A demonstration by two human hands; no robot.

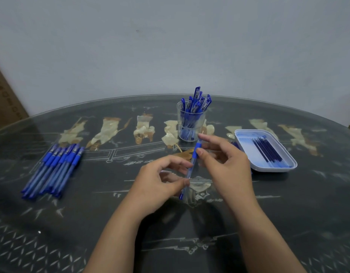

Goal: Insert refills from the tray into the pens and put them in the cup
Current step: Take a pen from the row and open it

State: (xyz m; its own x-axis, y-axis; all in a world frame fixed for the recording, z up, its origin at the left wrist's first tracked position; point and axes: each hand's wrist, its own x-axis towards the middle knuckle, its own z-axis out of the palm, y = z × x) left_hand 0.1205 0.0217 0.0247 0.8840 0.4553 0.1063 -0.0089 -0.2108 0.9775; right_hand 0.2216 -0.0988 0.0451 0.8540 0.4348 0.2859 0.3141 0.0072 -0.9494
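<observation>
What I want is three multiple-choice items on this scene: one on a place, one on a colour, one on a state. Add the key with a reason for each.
1. The tray of refills lies:
A. right of the cup
B. left of the cup
C. inside the cup

2. The grips on the loose pens are:
A. red
B. blue
C. green

3. The held pen is:
A. lying flat in the tray
B. gripped by both hands
C. standing in the cup

Key:
1 A, the tray sits on the right side, the cup nearer the middle.
2 B, every grip in the row is blue.
3 B, the left hand pinches the clear barrel and the right hand pinches the blue grip.
</observation>
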